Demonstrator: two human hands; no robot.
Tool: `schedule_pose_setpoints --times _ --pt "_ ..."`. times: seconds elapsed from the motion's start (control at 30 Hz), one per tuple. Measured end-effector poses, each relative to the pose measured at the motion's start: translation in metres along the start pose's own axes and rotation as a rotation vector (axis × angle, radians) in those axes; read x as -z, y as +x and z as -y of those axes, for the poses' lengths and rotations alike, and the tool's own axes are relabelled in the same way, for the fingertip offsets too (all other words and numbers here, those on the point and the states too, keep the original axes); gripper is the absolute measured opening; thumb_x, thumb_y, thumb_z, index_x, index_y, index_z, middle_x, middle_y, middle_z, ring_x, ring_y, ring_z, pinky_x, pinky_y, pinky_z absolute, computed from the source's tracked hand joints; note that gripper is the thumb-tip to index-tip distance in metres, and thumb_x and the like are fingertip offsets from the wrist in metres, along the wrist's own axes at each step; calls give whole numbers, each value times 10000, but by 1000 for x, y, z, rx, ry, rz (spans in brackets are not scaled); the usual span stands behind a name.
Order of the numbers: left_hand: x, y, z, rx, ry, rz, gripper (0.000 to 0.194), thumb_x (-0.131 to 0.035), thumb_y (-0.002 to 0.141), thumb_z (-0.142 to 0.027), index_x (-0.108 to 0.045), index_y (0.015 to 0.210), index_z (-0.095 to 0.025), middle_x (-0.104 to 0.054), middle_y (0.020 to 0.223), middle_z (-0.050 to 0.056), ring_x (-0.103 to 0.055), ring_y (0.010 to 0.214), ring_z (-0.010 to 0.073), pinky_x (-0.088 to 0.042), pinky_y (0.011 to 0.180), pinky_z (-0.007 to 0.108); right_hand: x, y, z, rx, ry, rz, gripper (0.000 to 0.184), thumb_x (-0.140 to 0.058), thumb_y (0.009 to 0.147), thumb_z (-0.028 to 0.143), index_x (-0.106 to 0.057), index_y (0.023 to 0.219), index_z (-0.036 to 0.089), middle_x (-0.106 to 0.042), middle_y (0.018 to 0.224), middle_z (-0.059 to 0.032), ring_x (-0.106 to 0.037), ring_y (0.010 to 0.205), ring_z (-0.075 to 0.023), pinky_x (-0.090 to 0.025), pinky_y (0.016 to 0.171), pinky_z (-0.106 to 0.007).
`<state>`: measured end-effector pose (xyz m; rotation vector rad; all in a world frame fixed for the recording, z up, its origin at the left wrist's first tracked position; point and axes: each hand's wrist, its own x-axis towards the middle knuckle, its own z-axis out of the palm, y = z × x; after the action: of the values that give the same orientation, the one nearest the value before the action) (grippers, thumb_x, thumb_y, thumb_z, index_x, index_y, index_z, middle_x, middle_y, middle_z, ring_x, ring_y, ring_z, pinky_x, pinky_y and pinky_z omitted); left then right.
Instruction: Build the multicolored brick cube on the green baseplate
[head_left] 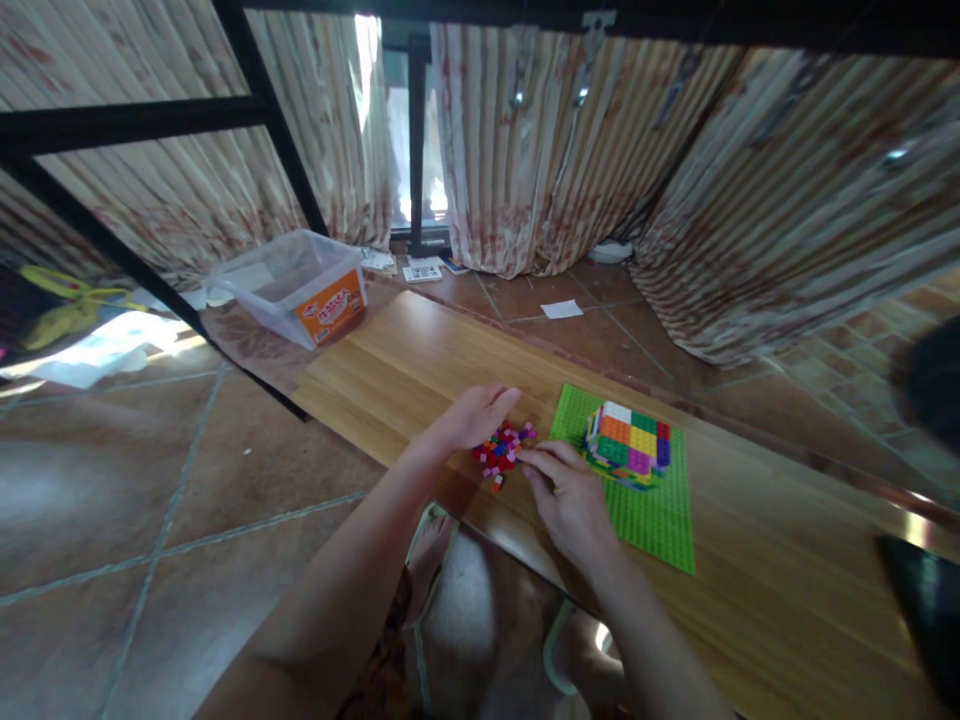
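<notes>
A small heap of loose coloured bricks [501, 448] lies on the wooden table [405, 370]. My left hand [474, 414] rests flat beside the heap's left side, fingers stretched out and touching it. My right hand [564, 492] lies just right of the heap, its fingers curled and pinched at the heap's edge; whether a brick is between them is hidden. To the right, a block of stacked multicoloured bricks [628, 442] stands on a green baseplate [652, 520].
A clear plastic bin [289, 285] with an orange label sits at the table's far left. Curtains hang behind. A tiled floor spreads to the left. A dark object [926, 600] lies at the table's right edge.
</notes>
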<state>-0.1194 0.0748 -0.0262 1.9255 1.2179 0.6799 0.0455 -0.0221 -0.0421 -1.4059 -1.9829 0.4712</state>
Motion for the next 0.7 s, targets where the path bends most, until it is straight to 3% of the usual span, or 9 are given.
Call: schedule_pose_setpoints --times 0.23,0.47,0.7 --pt "4 -3 -3 -18 24 22 370 -294 956 -356 -511 721 -170 -570 665 -3 -515 620 122 -402 605 242 -14 7 -6 56 -133 59 271 -498 910 159 -726 1030 244 -615 1040 -81 -589 971 -218 -507 863 -359" --pt "7 -4 -3 -25 57 19 371 -297 964 -343 -525 732 -164 -590 696 7 -528 649 122 -410 621 236 -12 9 -4 45 -174 43 172 -530 901 174 -697 931 201 -615 1029 -90 -587 951 -228 -496 865 -370" --pt "5 -3 -2 -12 34 18 379 -300 956 -373 -532 738 -167 -577 659 0 -521 630 129 -402 613 246 -4 11 3 34 9 -32 119 -512 915 210 -630 921 192 -644 957 -67 -612 903 -198 -482 822 -331"
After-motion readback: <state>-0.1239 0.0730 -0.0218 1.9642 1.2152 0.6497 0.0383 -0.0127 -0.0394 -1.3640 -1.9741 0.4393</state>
